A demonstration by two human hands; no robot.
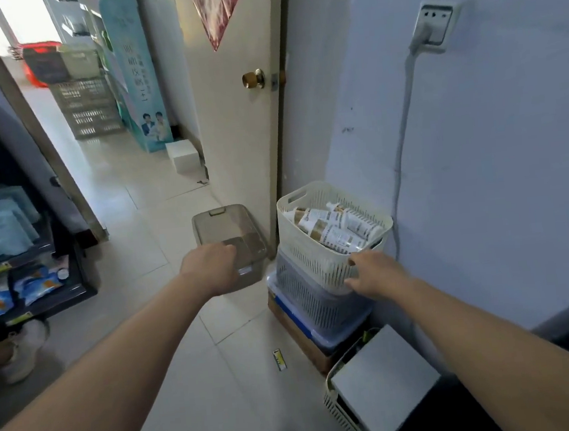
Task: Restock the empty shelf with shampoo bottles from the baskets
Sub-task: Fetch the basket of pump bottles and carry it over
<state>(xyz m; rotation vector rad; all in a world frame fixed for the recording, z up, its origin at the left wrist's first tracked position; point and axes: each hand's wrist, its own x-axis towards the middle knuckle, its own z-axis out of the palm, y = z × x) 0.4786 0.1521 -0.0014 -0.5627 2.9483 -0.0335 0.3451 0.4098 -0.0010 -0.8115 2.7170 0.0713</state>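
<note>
Cream basket (pixel 309 254): head view; sits on a grey basket (pixel 303 292) by the wall, shampoo bottles (pixel 332 228) lying inside.
Right hand (pixel 374 276): open, fingers spread against the basket's near corner.
Left hand (pixel 212 266): over a brown bin (pixel 215 226); fingers hidden, grip cannot be told.
Method: take both sides and lift level, so no bottles spill.
Writing: bottle labels too small; teal banner (pixel 140 76) characters blurred.

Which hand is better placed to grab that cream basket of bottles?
Right, I'd say: the right hand is at the near wall of the cream basket; the left hand hangs over the brown bin beside it.
</note>
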